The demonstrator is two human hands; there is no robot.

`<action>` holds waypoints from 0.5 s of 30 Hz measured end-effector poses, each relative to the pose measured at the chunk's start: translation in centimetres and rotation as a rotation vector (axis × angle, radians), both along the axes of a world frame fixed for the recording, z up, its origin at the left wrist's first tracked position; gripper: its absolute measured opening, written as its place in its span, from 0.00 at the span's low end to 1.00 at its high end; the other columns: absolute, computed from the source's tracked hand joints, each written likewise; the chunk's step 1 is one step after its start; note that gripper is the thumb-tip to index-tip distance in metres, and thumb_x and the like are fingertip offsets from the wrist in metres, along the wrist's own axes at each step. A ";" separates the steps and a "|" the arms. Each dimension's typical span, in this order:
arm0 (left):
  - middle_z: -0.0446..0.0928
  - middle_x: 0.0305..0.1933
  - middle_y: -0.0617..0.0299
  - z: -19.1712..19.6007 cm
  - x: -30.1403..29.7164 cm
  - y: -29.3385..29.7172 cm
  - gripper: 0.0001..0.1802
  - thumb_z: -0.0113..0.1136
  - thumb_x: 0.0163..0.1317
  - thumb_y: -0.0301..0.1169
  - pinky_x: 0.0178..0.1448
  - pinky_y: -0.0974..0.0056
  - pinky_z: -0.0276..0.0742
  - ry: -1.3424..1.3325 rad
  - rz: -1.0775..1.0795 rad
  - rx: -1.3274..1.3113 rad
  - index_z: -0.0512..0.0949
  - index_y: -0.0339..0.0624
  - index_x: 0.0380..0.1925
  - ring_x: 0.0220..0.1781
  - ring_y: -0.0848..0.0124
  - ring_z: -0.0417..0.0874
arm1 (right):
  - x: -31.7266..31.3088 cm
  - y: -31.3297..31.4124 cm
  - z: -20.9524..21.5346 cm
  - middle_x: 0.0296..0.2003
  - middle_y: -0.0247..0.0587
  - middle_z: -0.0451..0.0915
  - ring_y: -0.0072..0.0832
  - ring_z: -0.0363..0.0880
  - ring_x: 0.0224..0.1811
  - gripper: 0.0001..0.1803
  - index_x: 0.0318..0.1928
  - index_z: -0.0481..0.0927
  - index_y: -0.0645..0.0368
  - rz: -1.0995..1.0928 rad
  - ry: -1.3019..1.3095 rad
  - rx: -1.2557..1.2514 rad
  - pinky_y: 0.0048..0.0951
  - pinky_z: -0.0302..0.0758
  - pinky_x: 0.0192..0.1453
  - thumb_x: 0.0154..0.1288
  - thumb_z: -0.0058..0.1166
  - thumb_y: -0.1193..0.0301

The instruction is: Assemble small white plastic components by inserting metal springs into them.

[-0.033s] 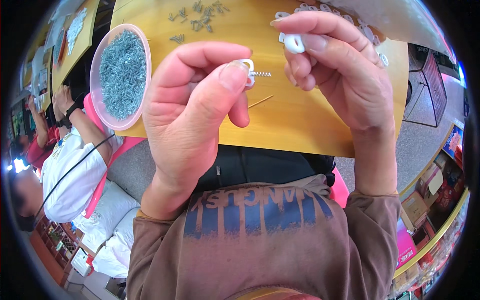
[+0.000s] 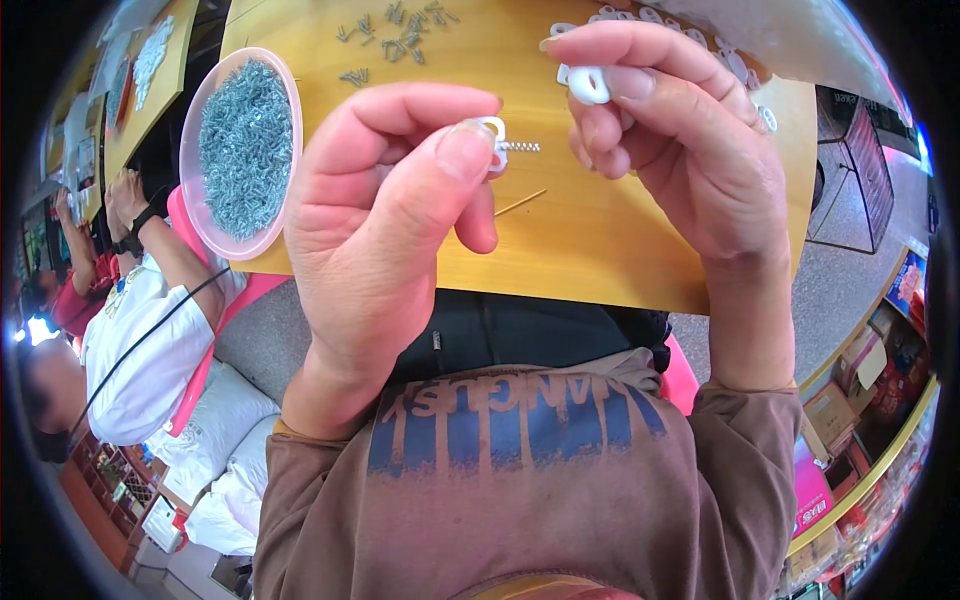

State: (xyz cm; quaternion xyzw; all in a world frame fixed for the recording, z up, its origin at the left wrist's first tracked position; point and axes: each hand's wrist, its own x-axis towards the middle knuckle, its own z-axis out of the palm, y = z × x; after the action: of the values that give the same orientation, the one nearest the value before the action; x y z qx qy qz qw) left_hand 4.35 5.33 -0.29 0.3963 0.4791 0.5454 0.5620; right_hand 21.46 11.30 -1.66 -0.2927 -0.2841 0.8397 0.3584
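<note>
My left hand (image 2: 400, 195) is closed, pinching a small white plastic piece (image 2: 495, 128) between thumb and index finger. Out of that piece, a thin metal spring (image 2: 520, 147) points right toward the other hand; its left end is hidden. My right hand (image 2: 670, 120) holds a second white plastic piece (image 2: 588, 86), rounded with an oval hole, against its thumb tip. The right index finger arches above this piece without seeming to touch it. A gap separates the spring's free tip from the right fingers. Both hands are raised over the wooden table (image 2: 600, 260).
A pink oval tub (image 2: 292, 165) full of small springs stands left of my left hand. Several loose springs (image 2: 405, 40) lie at the back. A thin stick (image 2: 521, 202) rests below the spring. More white pieces (image 2: 735, 68) lie back right, beside clear plastic (image 2: 790, 35). Another person (image 2: 150, 330) sits left.
</note>
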 end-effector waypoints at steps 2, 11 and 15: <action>0.73 0.25 0.61 -0.1 0.0 0.0 0.10 0.47 0.56 0.25 0.24 0.75 0.58 -0.008 0.003 0.002 0.69 0.32 0.37 0.16 0.80 0.64 | -0.5 -0.1 -0.4 0.25 0.35 0.71 0.18 0.68 0.25 0.14 0.43 0.70 0.67 -0.008 -0.034 0.109 0.17 0.65 0.29 0.58 0.43 0.73; 0.73 0.26 0.62 0.0 -0.1 0.3 0.10 0.47 0.56 0.26 0.24 0.75 0.58 -0.034 0.031 0.010 0.69 0.32 0.37 0.17 0.80 0.64 | -0.8 -0.3 -0.6 0.22 0.33 0.70 0.16 0.67 0.25 0.16 0.41 0.73 0.67 0.028 -0.239 0.304 0.16 0.64 0.29 0.60 0.43 0.66; 0.73 0.26 0.62 0.1 0.0 0.4 0.11 0.47 0.56 0.26 0.25 0.75 0.58 -0.039 0.034 -0.017 0.69 0.32 0.38 0.17 0.81 0.64 | -1.1 -0.5 -0.5 0.23 0.35 0.72 0.17 0.69 0.26 0.13 0.39 0.73 0.66 -0.004 -0.260 0.252 0.16 0.67 0.28 0.59 0.45 0.68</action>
State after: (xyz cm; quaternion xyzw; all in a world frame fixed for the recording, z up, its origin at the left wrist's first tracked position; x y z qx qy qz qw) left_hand 4.36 5.70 -0.19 0.3728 0.4792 0.5584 0.5653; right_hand 20.34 10.78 -2.17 -0.3521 -0.4304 0.7518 0.3543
